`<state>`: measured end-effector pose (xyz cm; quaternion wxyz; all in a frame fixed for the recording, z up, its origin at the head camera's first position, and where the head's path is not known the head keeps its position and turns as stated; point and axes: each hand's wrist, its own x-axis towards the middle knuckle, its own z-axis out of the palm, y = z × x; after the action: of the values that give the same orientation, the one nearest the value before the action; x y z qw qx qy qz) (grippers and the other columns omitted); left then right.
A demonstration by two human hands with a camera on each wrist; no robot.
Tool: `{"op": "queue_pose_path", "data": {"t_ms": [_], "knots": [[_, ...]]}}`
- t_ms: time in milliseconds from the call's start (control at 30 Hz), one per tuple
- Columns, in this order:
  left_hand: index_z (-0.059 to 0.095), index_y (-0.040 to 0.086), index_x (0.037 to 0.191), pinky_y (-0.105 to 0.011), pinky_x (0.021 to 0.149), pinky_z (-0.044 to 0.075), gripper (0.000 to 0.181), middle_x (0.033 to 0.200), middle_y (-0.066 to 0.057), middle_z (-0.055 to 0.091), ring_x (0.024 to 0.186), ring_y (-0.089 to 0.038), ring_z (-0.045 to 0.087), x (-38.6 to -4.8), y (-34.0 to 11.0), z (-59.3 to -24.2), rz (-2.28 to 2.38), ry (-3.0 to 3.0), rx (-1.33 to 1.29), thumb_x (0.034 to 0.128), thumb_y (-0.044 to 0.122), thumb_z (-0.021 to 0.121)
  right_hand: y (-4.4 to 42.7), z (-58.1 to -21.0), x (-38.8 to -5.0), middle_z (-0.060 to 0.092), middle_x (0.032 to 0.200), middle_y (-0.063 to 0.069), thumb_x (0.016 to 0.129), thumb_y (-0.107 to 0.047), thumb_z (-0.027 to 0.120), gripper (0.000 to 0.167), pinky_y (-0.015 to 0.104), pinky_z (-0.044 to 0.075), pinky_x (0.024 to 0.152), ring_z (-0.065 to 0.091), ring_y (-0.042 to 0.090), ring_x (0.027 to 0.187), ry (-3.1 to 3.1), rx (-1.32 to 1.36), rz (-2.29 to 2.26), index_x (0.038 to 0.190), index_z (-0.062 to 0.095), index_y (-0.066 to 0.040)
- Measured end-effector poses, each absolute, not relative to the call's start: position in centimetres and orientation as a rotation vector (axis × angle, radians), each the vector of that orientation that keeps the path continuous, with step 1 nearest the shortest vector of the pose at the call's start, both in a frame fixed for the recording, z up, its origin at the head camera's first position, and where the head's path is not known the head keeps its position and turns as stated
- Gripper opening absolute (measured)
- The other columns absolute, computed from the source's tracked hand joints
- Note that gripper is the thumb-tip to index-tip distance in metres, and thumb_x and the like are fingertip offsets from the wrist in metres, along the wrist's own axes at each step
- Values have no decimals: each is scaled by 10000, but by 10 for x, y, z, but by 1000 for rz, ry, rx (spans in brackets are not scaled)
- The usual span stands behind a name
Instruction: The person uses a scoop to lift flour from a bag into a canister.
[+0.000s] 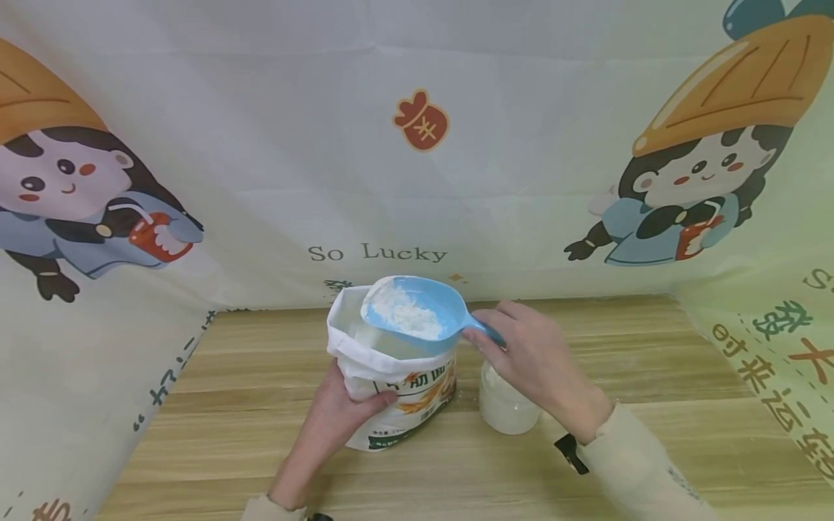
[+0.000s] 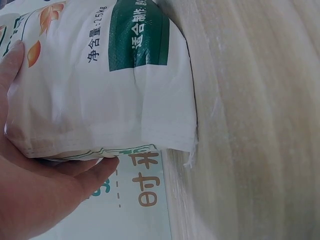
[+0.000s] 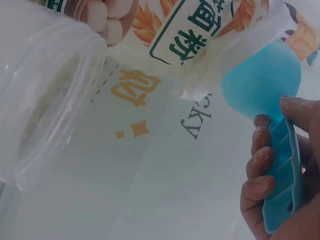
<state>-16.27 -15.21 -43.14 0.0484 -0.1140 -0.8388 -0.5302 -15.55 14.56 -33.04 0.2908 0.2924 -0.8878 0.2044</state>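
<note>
A blue scoop (image 1: 449,307) with white flour (image 1: 407,312) in its bowl is held over the open mouth of a white flour bag (image 1: 374,362). My right hand (image 1: 531,354) grips its handle; in the right wrist view the fingers (image 3: 260,162) wrap the ribbed handle and carry traces of flour. My left hand (image 1: 345,405) holds the bag from its left side, thumb across the printed front. The bag stands upright on the table with its rim folded outward. Below my right forearm stands a clear jar (image 1: 508,409) with whitish contents, partly hidden by that hand.
The wood-grain table (image 1: 247,405) has a few white specks between bag and jar. A printed cloth (image 1: 293,145) with cartoon figures walls the back and both sides, close behind the bag.
</note>
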Motion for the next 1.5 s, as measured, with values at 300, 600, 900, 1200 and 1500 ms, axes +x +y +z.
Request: {"op": "queue_pose_path", "data": {"t_ms": [300, 600, 900, 1200, 1500], "knots": [[468, 122, 1387, -482, 993, 509, 793, 1262, -65, 659, 1140, -248, 638, -162, -152, -431, -1606, -2563, -330, 748, 186, 934, 156, -324, -152, 735, 912, 40, 921, -199, 797, 205, 322, 551, 603, 643, 170, 733, -2353, 775, 551, 1070, 778, -59], [441, 155, 1428, -473, 1015, 498, 866, 1301, -39, 639, 1165, -244, 631, -164, -151, -432, -1616, -2555, -330, 719, 142, 937, 170, -320, -146, 708, 876, 15, 888, -168, 816, 195, 293, 509, 568, 574, 126, 681, -2290, 788, 589, 1050, 778, -67], [444, 162, 1456, -484, 1021, 493, 897, 1321, -31, 636, 1178, -244, 630, -164, -151, -432, -1598, -2538, -373, 709, 142, 940, 186, -321, -140, 711, 877, 25, 880, -157, 810, 196, 282, 492, 553, 554, 112, 676, -2282, 769, 576, 1048, 781, -60], [443, 173, 1448, -478, 1017, 496, 879, 1319, -34, 632, 1177, -242, 631, -163, -150, -431, -1604, -2540, -365, 721, 143, 936, 199, -330, -129, 720, 901, -4, 1052, -496, 536, 470, 271, 495, 546, 568, 93, 692, -2259, 759, 578, 1064, 788, -100], [440, 163, 1459, -496, 1040, 488, 890, 1338, -42, 625, 1203, -256, 622, -163, -151, -432, -1585, -2550, -363, 723, 149, 940, 218, -340, -122, 739, 951, 23, 892, -174, 799, 208, 317, 562, 588, 643, 127, 730, -2276, 728, 556, 1077, 781, -82]]}}
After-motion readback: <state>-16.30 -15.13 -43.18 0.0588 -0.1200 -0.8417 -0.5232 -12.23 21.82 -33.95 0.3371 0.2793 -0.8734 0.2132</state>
